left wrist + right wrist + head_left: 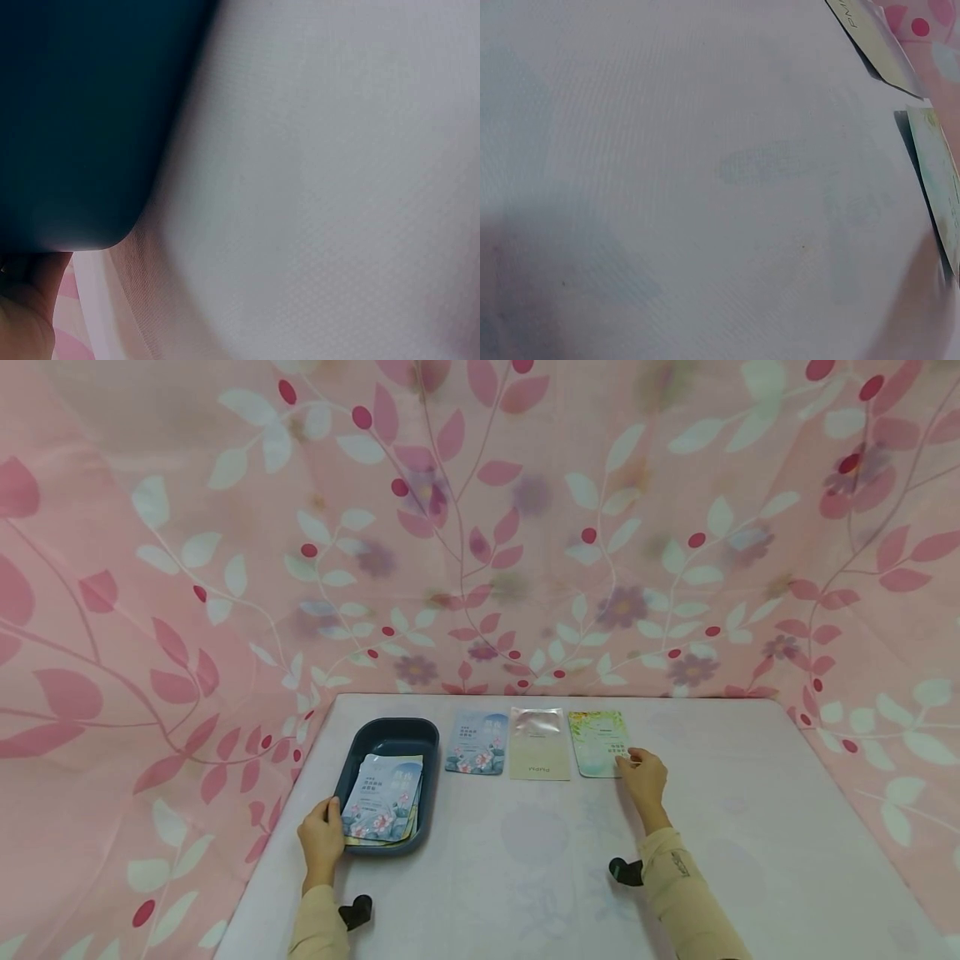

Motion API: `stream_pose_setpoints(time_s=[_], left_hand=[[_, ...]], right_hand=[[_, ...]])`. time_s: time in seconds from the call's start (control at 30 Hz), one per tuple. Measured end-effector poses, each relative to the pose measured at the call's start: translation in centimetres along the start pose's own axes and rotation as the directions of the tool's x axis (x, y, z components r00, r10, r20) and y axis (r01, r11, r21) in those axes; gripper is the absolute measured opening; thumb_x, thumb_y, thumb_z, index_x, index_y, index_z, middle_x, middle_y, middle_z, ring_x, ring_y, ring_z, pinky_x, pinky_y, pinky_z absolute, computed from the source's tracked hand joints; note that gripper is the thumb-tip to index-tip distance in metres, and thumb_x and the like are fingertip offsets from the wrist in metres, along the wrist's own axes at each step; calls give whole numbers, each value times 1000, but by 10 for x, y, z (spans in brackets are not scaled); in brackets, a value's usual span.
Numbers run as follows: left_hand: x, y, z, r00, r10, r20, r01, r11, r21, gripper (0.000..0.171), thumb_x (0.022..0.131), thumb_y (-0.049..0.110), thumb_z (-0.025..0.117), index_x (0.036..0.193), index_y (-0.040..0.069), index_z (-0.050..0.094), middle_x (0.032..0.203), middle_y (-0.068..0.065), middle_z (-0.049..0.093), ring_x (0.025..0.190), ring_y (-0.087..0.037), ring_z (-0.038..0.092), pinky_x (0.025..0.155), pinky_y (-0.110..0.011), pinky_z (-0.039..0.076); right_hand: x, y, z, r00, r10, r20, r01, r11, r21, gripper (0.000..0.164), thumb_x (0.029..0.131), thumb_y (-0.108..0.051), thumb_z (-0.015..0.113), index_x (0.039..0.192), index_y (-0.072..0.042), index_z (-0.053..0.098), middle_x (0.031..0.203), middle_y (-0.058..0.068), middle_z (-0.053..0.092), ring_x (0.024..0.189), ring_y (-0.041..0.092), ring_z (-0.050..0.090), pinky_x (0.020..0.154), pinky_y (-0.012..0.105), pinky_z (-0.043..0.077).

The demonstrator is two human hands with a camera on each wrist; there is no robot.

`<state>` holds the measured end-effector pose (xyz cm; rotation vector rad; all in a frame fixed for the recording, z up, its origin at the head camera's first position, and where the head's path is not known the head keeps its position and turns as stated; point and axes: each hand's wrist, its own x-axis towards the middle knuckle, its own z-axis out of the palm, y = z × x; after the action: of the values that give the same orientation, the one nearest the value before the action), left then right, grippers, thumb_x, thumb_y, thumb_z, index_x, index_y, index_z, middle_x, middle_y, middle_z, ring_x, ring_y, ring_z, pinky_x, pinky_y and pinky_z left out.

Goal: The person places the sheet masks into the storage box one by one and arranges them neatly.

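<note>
A dark blue plastic tray (386, 735) stands at the left of the table, holding a small stack of flat sachets. On top of that stack is a blue flowered sachet (382, 797). My left hand (321, 839) grips the tray's left rim; the left wrist view shows the tray's dark side (75, 135) and part of the hand (30, 322). Farther right, my right hand (647, 781) pinches the lower right edge of a green sachet (600, 743) lying on the table. The right wrist view shows this sachet (937, 180) only in part.
Left of the green sachet lie a cream sachet (540, 752) with a silvery top and another blue flowered sachet (477, 743), in a row. A white cloth covers the table (510, 877). Pink leaf-patterned fabric (480, 527) hangs behind and at the sides.
</note>
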<state>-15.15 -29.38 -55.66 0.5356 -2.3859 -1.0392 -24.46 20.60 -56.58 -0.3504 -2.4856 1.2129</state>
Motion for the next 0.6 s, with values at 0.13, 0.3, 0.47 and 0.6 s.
stream_pose_setpoints(time_s=[0.13, 0.3, 0.47, 0.6], left_hand=[[0, -1, 0, 1000, 0, 4, 0, 1000, 4, 30, 97, 10, 47, 107, -15, 61, 107, -34, 60, 104, -51, 55, 92, -57, 40], [1, 0, 0, 1000, -9, 17, 9, 1000, 4, 32, 98, 11, 46, 108, -15, 61, 108, -34, 60, 105, -51, 55, 92, -57, 40], [1, -1, 0, 1000, -1, 18, 1, 1000, 0, 31, 98, 12, 47, 108, -15, 61, 108, -34, 60, 104, -50, 55, 92, -57, 41], [1, -3, 0, 1000, 7, 12, -7, 1000, 0, 31, 97, 11, 47, 107, -15, 61, 107, -34, 61, 103, -51, 56, 91, -57, 41]], right_hand=[[0, 3, 2, 998, 57, 15, -56, 997, -50, 33, 82, -7, 62, 106, 17, 61, 100, 35, 61, 89, 45, 61, 79, 54, 47], [2, 8, 6, 994, 105, 23, -102, 990, -97, 36, 82, -6, 61, 109, 18, 59, 101, 35, 59, 96, 46, 56, 83, 54, 44], [3, 11, 8, 991, 136, 7, -134, 983, -125, 39, 82, -6, 62, 112, 19, 57, 102, 35, 58, 101, 46, 50, 89, 54, 39], [4, 9, 7, 989, 145, 16, -140, 978, -157, 41, 81, -7, 64, 112, 19, 56, 104, 35, 58, 103, 48, 50, 92, 54, 38]])
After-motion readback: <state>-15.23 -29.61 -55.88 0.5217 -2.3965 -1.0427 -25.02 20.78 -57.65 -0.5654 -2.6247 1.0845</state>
